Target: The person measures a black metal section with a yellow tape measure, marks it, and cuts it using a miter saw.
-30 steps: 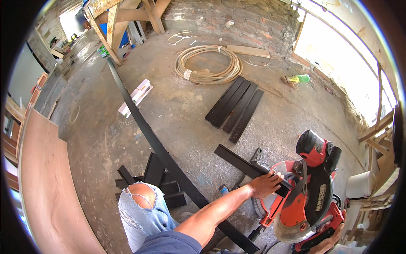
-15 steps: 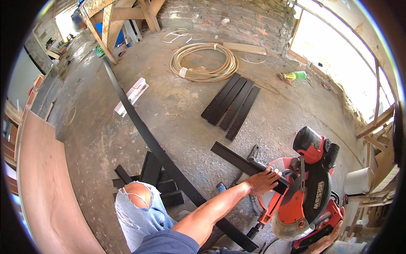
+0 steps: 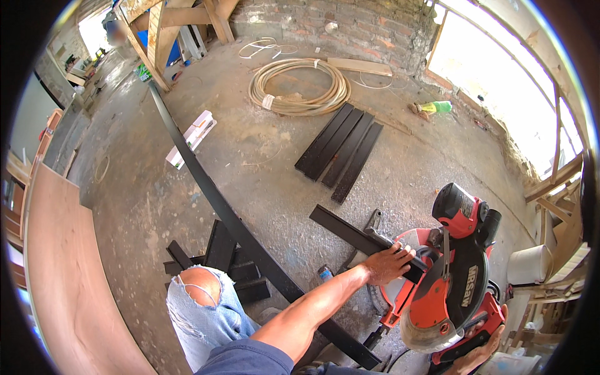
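A red and black miter saw (image 3: pixel 467 275) stands on the floor at the right. Across its base lies a short black strip (image 3: pixel 340 228), its far-left end reaching out past the saw. My left hand (image 3: pixel 389 265) is closed over the strip near the blade guard, holding it against the saw. At the lower right my right hand (image 3: pixel 486 350) wraps around the saw's handle (image 3: pixel 465 347); part of its grip is hidden by the handle. The saw's blade cannot be made out behind the guard.
One long black strip (image 3: pixel 231 219) runs diagonally across the floor beside my knee. Cut black strips (image 3: pixel 337 150) lie side by side ahead; more pieces (image 3: pixel 220 247) are piled at the left. Beyond are a coiled hose (image 3: pixel 300 111), a green bottle (image 3: pixel 441 107) and a white bucket (image 3: pixel 527 265).
The whole view has shifted slightly. Both hands keep their places, the left on the strip and the right on the saw handle.
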A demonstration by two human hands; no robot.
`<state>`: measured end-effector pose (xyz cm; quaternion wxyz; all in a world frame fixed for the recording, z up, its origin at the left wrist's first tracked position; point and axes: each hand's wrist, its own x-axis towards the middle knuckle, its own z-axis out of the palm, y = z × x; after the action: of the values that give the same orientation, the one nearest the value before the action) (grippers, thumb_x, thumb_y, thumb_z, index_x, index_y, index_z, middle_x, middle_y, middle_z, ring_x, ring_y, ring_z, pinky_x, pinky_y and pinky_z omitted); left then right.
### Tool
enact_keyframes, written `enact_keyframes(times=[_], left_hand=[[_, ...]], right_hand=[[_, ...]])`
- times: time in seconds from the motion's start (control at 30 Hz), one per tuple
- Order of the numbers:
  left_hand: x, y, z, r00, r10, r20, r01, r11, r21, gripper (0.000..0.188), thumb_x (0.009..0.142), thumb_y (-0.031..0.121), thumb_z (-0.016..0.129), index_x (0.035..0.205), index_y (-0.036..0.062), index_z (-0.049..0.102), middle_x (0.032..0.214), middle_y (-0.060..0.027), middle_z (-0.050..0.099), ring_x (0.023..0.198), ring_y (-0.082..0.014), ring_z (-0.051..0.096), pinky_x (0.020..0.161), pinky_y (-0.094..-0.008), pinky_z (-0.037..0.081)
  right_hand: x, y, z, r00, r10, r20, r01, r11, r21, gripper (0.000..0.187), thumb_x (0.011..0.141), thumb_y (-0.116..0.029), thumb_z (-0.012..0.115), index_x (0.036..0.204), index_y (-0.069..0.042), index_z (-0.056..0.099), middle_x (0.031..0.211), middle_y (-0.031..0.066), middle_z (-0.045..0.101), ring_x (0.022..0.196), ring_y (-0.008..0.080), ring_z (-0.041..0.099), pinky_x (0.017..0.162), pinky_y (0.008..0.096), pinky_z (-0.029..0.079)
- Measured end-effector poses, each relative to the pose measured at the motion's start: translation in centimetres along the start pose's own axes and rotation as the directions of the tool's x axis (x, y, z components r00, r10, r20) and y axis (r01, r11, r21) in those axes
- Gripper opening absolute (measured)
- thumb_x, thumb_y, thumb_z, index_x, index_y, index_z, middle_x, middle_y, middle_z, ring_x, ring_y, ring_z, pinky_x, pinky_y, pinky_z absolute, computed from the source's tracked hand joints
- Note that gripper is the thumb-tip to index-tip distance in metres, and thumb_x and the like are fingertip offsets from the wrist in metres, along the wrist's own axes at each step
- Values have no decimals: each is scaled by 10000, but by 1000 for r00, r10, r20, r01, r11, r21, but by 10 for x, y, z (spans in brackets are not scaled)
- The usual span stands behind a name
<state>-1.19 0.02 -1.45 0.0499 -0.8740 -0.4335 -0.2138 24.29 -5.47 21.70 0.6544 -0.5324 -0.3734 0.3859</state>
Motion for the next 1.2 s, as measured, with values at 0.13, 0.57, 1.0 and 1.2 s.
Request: enact_keyframes(times=[0.13,0.57,1.0,1.2], left_hand=[[-3,0,0,1000,-9,28,9,1000,4,471,874,413,689,1202,78,641,1446,-177,464,1378,-336,414,1148,-517,294],[0,0,-5,999,-4,52,3,1000,9,470,890,420,665,1206,74,639,1457,-174,467,1388,-336,407,1155,-524,290],[-1,0,-3,999,-9,50,10,1000,-6,460,899,409,654,1220,80,640,1472,-172,465,1401,-336,409,1171,-528,274],[2,0,-7,998,-7,66,8,1000,-15,457,898,410,653,1210,76,642,1457,-174,467,1398,-336,403,1176,-522,273]], right_hand=[[1,3,-4,999,-19,32,21,999,-40,578,1058,-430,490,1500,-60,440,731,-12,545,555,47,449,495,187,360],[3,3,-14,999,-18,39,21,996,-89,561,1068,-441,472,1482,-62,474,756,-7,550,576,58,469,516,192,378],[-1,2,-10,998,-17,59,23,995,-94,568,1075,-441,471,1485,-47,470,776,1,533,612,68,467,543,208,371],[-4,0,-8,998,-2,61,6,998,-59,558,1084,-423,461,1486,-37,455,788,-1,524,613,74,452,555,211,373]])
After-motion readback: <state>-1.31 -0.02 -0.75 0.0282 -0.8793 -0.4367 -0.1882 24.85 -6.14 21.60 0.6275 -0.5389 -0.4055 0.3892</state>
